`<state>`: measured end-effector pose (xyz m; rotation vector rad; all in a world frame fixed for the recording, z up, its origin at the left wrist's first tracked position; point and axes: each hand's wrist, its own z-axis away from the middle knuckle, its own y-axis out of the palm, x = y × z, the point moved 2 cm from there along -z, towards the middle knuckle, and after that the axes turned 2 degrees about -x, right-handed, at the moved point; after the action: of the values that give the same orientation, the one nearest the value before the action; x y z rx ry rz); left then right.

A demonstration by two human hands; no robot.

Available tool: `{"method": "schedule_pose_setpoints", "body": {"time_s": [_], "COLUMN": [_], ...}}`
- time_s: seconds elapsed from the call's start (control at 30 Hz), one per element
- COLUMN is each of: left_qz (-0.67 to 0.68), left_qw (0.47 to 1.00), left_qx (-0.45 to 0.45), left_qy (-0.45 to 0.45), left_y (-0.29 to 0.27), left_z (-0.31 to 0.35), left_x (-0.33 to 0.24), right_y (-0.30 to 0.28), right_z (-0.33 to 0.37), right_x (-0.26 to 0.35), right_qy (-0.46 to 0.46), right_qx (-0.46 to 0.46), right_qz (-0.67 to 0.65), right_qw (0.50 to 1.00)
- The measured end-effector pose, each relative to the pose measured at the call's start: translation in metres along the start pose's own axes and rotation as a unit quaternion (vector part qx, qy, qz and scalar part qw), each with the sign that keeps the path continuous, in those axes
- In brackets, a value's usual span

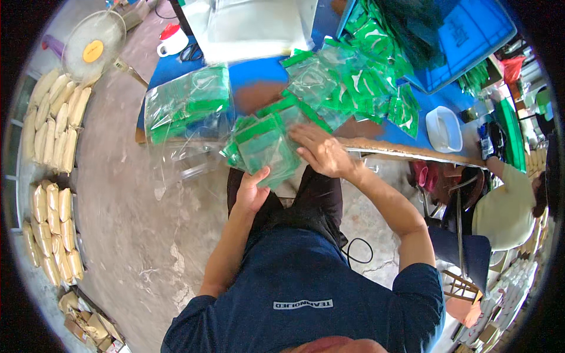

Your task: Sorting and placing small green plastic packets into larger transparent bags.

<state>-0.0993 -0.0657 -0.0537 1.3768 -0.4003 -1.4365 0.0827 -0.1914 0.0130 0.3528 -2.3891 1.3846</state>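
My left hand (253, 191) grips the near edge of a stack of green-and-clear plastic bags (268, 147), thumb on top. The stack is held in front of the table's near edge, above my lap. At its far right side lies my right hand (323, 150), fingers stretched over the bags and slightly blurred. Left of the stack, a large clear bag (188, 94) with green-edged bags inside hangs partly over the table edge. A loose heap of green-and-clear bags (359, 82) covers the table beyond my right hand.
On the blue table (250, 75) are a blue crate (471, 44), a white plastic tub (444, 129), a white mug with a red lid (172, 42) and scissors (191, 52). A fan (94, 44) and stacked tan packages (56, 217) stand left. Another person (506, 212) sits at right.
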Motion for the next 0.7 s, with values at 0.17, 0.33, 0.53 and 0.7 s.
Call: {"method": "schedule_pose_setpoints", "body": {"time_s": [0.17, 0.33, 0.53, 0.7], "left_qz": [-0.030, 0.077, 0.188, 0.193], "left_qw": [0.999, 0.995, 0.979, 0.981], "left_qx": [-0.030, 0.025, 0.072, -0.010], "left_qy": [-0.007, -0.058, -0.044, -0.016], "left_y": [-0.009, -0.052, -0.018, -0.009], "left_z": [0.000, 0.000, 0.005, -0.013], "left_x": [-0.009, 0.006, 0.001, 0.002], "right_y": [-0.024, 0.007, 0.020, 0.017], "right_z": [-0.057, -0.066, -0.057, -0.077], "right_x": [-0.034, -0.079, -0.019, -0.036], "right_qy": [0.223, 0.041, 0.053, 0.136], "right_qx": [0.077, -0.002, 0.074, -0.035], "right_qz": [-0.052, 0.289, 0.204, -0.144], "right_qw": [0.970, 0.957, 0.975, 0.980]}}
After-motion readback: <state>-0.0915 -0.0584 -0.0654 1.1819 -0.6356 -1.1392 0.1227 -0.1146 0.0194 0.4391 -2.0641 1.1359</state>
